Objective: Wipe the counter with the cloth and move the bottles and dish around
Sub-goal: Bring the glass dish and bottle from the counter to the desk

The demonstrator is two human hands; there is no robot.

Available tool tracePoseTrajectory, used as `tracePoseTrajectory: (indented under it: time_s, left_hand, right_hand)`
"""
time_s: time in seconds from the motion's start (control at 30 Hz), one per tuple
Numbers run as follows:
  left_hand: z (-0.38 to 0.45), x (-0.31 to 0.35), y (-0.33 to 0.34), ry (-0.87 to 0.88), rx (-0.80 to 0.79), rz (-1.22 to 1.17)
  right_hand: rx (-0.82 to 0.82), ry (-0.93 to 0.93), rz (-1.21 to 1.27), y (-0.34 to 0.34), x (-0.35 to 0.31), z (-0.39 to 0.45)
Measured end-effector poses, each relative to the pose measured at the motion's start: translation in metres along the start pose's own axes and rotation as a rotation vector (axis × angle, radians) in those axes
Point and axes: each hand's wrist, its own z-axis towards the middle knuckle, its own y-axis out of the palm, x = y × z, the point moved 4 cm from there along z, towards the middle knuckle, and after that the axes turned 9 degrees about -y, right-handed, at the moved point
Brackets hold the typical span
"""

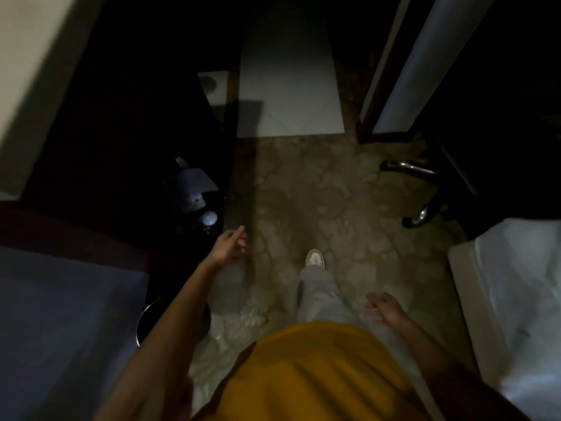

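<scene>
Open patterned floor [334, 192] ahead, wide enough to pass. On the left, dark counter [127, 153] with small blurred items [194, 192] at its near right corner. On the right, door [425, 71], handle [409, 170], white bed edge [501, 299].

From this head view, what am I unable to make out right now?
- Cloth, counter, dish: none identifiable in the head view; the left side is in deep shadow.
- Dim objects on the dark shelf: too dark to identify.
- Right hand: motion-blurred, fingers unclear.
- Left hand: holds nothing, fingers loosely extended.
</scene>
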Motion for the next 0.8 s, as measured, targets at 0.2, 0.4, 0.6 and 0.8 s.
tracePoseTrajectory:
  time_s: [0.2, 0.4, 0.6, 0.8]
  left_hand:
    - [0.074, 0.008, -0.024, -0.209, 0.139, -0.137]
    - [0.117, 0.001, -0.014, -0.480, 0.157, -0.239]
    - [0.211, 0.101, -0.021, -0.511, 0.162, -0.351]
    - [0.292, 0.324, -0.082, -0.146, 0.172, -0.386]
  right_hand:
    - [-0.094, -0.127, -0.062, -0.021, -0.199, 0.143]
    - [-0.152, -0.269, 0.013, -0.034, -0.410, 0.217]
    - [-0.171, -0.170, -0.063, -0.041, -0.479, 0.300]
    - [-0.217, -0.197, -0.080, -0.036, -0.586, 0.372]
